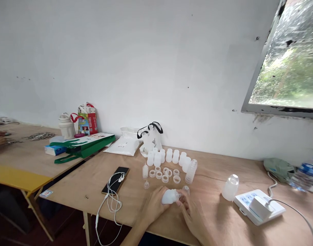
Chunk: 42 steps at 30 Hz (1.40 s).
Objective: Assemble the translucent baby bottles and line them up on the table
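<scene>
Near the table's front edge, my left hand (156, 205) is wrapped round a small milky baby bottle (169, 197), tilted on its side with its neck to the right. The fingers of my right hand (188, 210) are closed round the clear ring at the bottle's neck. Just behind them is a clear dome cap (186, 189). Beyond my hands lie several clear screw rings (165, 178), a single teat (146, 184) and a stack of teats (145, 171). Several bottle bodies (169, 155) stand in rows behind, beside a stack of clear caps (191, 171).
A capped bottle (230, 187) stands right, near a power strip (258, 206) with a plugged-in charger. A phone (115, 180) with white earphones lies left. Behind are a white packet (126, 141), a drawstring bag (151, 138) and a green bag (86, 145). A water bottle (306, 173) stands far right.
</scene>
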Motion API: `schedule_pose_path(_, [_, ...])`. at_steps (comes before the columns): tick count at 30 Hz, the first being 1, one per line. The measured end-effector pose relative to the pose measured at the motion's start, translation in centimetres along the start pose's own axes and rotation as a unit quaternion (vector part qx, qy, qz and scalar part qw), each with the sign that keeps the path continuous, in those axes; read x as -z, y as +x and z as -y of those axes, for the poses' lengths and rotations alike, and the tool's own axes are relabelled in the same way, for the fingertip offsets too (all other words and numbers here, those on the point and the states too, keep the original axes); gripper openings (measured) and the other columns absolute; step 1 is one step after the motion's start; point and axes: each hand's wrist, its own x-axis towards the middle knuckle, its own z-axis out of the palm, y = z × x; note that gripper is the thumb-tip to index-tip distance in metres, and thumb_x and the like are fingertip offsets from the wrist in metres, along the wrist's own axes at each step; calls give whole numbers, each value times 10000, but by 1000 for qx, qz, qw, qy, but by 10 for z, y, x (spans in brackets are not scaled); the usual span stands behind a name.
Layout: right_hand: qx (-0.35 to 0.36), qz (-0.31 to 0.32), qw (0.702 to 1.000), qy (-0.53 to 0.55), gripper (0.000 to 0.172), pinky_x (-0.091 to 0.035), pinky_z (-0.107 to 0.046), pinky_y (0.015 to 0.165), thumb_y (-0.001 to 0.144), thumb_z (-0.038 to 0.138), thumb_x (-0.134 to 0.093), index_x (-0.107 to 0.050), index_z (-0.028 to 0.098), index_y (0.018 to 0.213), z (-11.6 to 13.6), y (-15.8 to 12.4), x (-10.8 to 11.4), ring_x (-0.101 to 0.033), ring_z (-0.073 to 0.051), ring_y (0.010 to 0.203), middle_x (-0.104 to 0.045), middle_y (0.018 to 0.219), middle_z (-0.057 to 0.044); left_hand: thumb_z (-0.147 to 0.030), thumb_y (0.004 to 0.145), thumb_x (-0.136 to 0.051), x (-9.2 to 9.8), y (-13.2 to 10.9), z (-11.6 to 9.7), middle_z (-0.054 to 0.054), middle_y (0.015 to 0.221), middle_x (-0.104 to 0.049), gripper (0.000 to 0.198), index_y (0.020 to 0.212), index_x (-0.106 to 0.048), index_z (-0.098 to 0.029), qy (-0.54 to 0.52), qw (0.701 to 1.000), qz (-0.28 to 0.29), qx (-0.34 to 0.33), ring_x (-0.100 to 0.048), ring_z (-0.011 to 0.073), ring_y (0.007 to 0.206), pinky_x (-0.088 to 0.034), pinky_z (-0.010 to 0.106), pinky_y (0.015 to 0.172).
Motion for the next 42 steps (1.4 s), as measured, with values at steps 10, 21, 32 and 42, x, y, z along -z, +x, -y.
schedule_pose_path(10, [-52, 68, 996, 30, 512, -597, -379, 898, 1019, 586, -508, -514, 340, 1467, 1, 2, 1, -711, -243, 1064, -692, 1270, -66, -193, 865, -645, 12, 0, -15, 37, 1127, -697, 212, 1075, -661, -219, 30, 999, 38, 23, -643, 244, 1080, -463, 288, 889])
schedule_pose_path(21, [-20, 82, 996, -39, 449, -570, -351, 871, 1005, 587, -548, -608, 319, 1361, 8, 3, 9, -718, -245, 998, -731, 1203, -61, -233, 879, -660, 15, -1, -17, 25, 1080, -686, 147, 1025, -658, -216, 25, 998, 55, 5, -647, 227, 1009, -450, 277, 828])
schedule_pose_path(32, [-60, 98, 993, -25, 366, -557, -333, 663, 982, 568, -564, -640, 304, 1223, 11, 4, 9, -728, -237, 734, -774, 933, -31, -283, 893, -675, 12, -1, -17, 28, 1058, -683, 147, 1028, -671, -224, 33, 998, 56, -5, -651, 227, 988, -455, 276, 821])
schedule_pose_path(42, [-60, 104, 993, -13, 419, -583, -372, 819, 1042, 563, -476, -542, 317, 1374, 14, 4, 9, -758, -251, 910, -776, 1073, -29, -546, 906, -701, 9, -4, -16, 37, 1054, -695, 351, 978, -623, -211, 22, 997, 55, 47, -646, 250, 1005, -476, 307, 849])
